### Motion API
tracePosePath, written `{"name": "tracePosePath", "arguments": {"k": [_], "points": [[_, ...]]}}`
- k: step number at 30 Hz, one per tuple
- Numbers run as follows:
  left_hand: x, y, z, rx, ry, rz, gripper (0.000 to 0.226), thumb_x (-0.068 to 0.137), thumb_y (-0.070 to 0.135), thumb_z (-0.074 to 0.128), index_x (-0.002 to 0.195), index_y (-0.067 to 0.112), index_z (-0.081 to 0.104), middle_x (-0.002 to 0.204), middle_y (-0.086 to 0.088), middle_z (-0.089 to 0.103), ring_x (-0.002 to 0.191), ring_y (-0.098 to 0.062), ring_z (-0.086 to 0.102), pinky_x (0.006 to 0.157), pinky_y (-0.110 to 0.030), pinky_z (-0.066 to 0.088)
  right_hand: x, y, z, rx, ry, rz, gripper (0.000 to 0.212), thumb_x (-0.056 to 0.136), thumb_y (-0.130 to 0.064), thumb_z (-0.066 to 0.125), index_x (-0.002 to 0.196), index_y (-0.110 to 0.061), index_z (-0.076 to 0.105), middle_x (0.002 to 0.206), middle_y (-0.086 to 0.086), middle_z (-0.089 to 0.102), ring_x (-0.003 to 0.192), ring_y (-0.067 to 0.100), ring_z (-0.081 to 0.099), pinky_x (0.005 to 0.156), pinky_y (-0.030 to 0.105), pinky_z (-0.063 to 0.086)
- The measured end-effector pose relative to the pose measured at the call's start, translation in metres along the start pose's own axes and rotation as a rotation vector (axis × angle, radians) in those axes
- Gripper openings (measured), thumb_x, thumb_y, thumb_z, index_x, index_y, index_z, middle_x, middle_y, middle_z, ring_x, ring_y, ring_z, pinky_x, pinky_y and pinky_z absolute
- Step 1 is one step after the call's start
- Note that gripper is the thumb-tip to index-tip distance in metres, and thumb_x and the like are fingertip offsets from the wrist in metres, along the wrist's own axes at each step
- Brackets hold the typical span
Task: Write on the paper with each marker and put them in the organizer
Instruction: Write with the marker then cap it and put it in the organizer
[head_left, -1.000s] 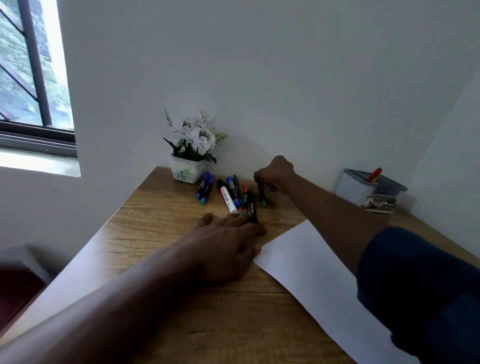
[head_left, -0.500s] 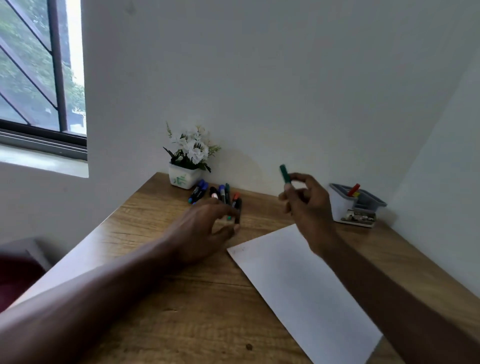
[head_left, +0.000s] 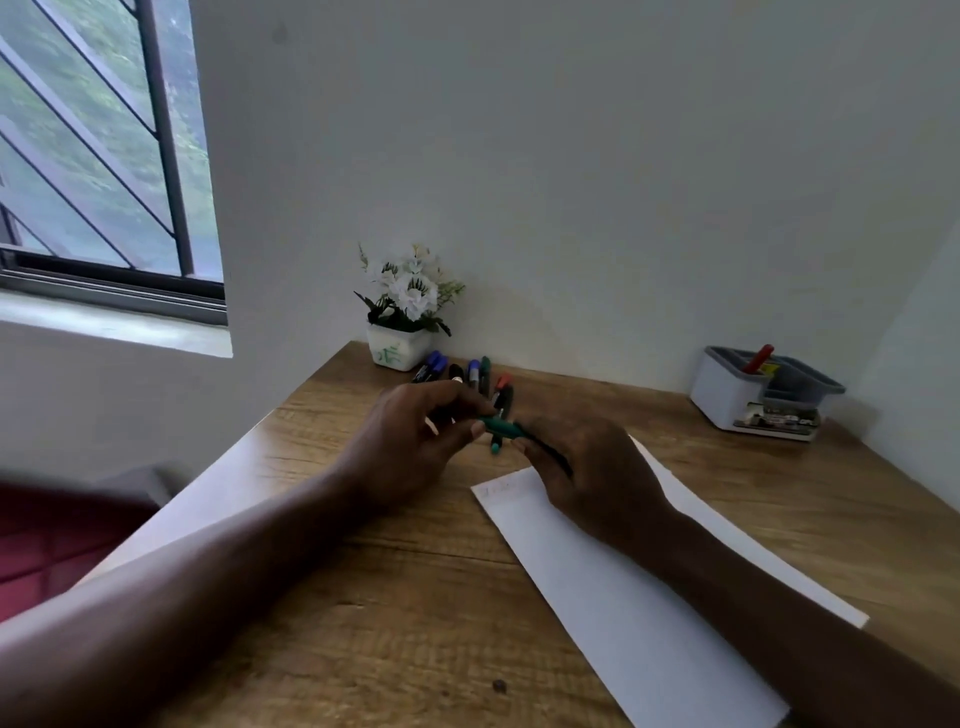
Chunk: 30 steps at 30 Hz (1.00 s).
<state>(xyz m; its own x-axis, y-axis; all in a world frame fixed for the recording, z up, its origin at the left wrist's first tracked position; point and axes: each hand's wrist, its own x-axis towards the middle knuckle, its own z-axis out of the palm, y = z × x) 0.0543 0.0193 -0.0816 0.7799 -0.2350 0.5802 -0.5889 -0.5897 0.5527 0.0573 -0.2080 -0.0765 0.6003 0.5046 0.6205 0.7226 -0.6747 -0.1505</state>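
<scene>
At a wooden table (head_left: 363, 623) set against a white wall, a person is holding a green marker (head_left: 500, 426) between two bare hands, just above the table's middle. The left hand (head_left: 405, 441) is pinching the marker's green end between thumb and curled fingertips. The right hand (head_left: 597, 478) is wrapping its fingers round the dark barrel, which is slanting down into the palm. Whether the cap is seated or parting from the barrel cannot be told.

The right hand and forearm are lying over a long white sheet of paper (head_left: 623, 623), which is running diagonally from the table's centre toward the near right edge. A few faint marks are showing at the sheet's far corner, too small to read.

Just behind the hands, a cluster of loose markers (head_left: 475, 371) is lying on the wood near the wall, with blue, black, green and red caps showing. The left hand is partly hiding them.

A small white pot of white flowers (head_left: 397, 348) is standing to the left of the cluster, touching or almost touching the wall.

Well apart, at the far right corner of the table, a grey and white organizer (head_left: 722, 392) is standing with a red marker (head_left: 759, 357) leaning in one of its upper compartments. A barred window (head_left: 104, 156) is letting in daylight at the upper left.
</scene>
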Motion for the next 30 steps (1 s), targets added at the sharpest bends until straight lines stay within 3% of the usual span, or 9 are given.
{"name": "tracePosePath", "arguments": {"k": [5, 11, 16, 19, 21, 23, 25, 28, 30], "points": [[0.002, -0.006, 0.002, -0.054, -0.031, -0.022, 0.019, 0.092, 0.026, 0.070, 0.110, 0.034, 0.071, 0.101, 0.021, 0.073, 0.093, -0.005, 0.069, 0.075, -0.029, 0.058, -0.003, 0.004, 0.006, 0.031, 0.009, 0.004, 0.033, 0.097, -0.021, 0.064, 0.127, -0.009, 0.070, 0.119, 0.008, 0.075, 0.104, 0.025, 0.073, 0.091, 0.034, 0.057], [0.000, -0.009, 0.000, -0.159, -0.013, -0.047, 0.018, 0.092, 0.022, 0.071, 0.108, 0.028, 0.072, 0.098, 0.014, 0.074, 0.093, -0.008, 0.071, 0.074, -0.026, 0.057, -0.004, 0.007, 0.003, 0.007, 0.042, 0.053, 0.034, 0.100, -0.035, 0.059, 0.130, -0.022, 0.068, 0.109, -0.001, 0.079, 0.084, 0.015, 0.070, 0.068, 0.024, 0.047], [0.002, -0.011, -0.003, -0.155, 0.033, -0.059, 0.018, 0.090, 0.020, 0.073, 0.107, 0.024, 0.074, 0.093, 0.013, 0.075, 0.083, -0.006, 0.070, 0.069, -0.020, 0.055, -0.003, 0.006, -0.001, 0.006, 0.041, 0.077, 0.038, 0.097, -0.039, 0.053, 0.128, -0.025, 0.070, 0.117, -0.007, 0.075, 0.096, 0.010, 0.067, 0.073, 0.017, 0.042], [0.000, -0.016, -0.011, -0.090, 0.047, -0.075, 0.016, 0.090, 0.020, 0.074, 0.104, 0.026, 0.074, 0.089, 0.015, 0.074, 0.080, -0.003, 0.069, 0.066, -0.015, 0.051, -0.004, 0.011, -0.005, 0.052, 0.051, 0.161, 0.041, 0.093, -0.029, 0.050, 0.128, -0.025, 0.070, 0.117, -0.007, 0.073, 0.096, 0.006, 0.061, 0.079, 0.020, 0.042], [-0.003, -0.018, -0.014, -0.031, 0.015, -0.074, 0.011, 0.090, 0.024, 0.073, 0.099, 0.031, 0.075, 0.089, 0.016, 0.074, 0.082, -0.005, 0.069, 0.066, -0.016, 0.052, -0.006, 0.016, -0.008, 0.079, 0.077, 0.209, 0.035, 0.094, -0.019, 0.055, 0.124, -0.021, 0.072, 0.109, -0.003, 0.075, 0.091, 0.007, 0.060, 0.078, 0.020, 0.044], [-0.005, -0.018, -0.014, 0.004, -0.039, -0.077, 0.007, 0.090, 0.030, 0.073, 0.096, 0.034, 0.076, 0.089, 0.016, 0.074, 0.083, -0.006, 0.068, 0.067, -0.016, 0.052, -0.006, 0.022, -0.010, 0.104, 0.108, 0.264, 0.030, 0.095, -0.015, 0.058, 0.120, -0.016, 0.074, 0.103, 0.002, 0.077, 0.091, 0.015, 0.067, 0.078, 0.028, 0.053], [-0.005, -0.016, -0.012, 0.030, -0.095, -0.097, 0.010, 0.090, 0.034, 0.073, 0.098, 0.038, 0.076, 0.093, 0.022, 0.074, 0.087, 0.001, 0.068, 0.070, -0.014, 0.052, -0.007, 0.024, -0.010, 0.133, 0.120, 0.307, 0.030, 0.095, -0.016, 0.061, 0.123, -0.013, 0.073, 0.109, 0.004, 0.077, 0.097, 0.017, 0.069, 0.084, 0.033, 0.057], [-0.005, -0.012, -0.010, 0.162, -0.153, -0.111, 0.014, 0.089, 0.039, 0.073, 0.103, 0.040, 0.075, 0.093, 0.023, 0.072, 0.091, 0.006, 0.065, 0.077, -0.015, 0.051, -0.007, 0.024, -0.009, 0.155, 0.103, 0.322, 0.036, 0.095, -0.018, 0.065, 0.131, -0.015, 0.068, 0.119, 0.004, 0.074, 0.104, 0.016, 0.069, 0.090, 0.030, 0.057], [-0.006, -0.009, -0.009, 0.261, -0.156, -0.097, 0.016, 0.089, 0.041, 0.071, 0.105, 0.041, 0.073, 0.093, 0.023, 0.070, 0.090, 0.006, 0.063, 0.074, -0.013, 0.047, -0.008, 0.023, -0.010, 0.155, 0.077, 0.329, 0.040, 0.095, -0.021, 0.067, 0.135, -0.018, 0.065, 0.116, 0.004, 0.075, 0.101, 0.017, 0.069, 0.089, 0.034, 0.059]]}}
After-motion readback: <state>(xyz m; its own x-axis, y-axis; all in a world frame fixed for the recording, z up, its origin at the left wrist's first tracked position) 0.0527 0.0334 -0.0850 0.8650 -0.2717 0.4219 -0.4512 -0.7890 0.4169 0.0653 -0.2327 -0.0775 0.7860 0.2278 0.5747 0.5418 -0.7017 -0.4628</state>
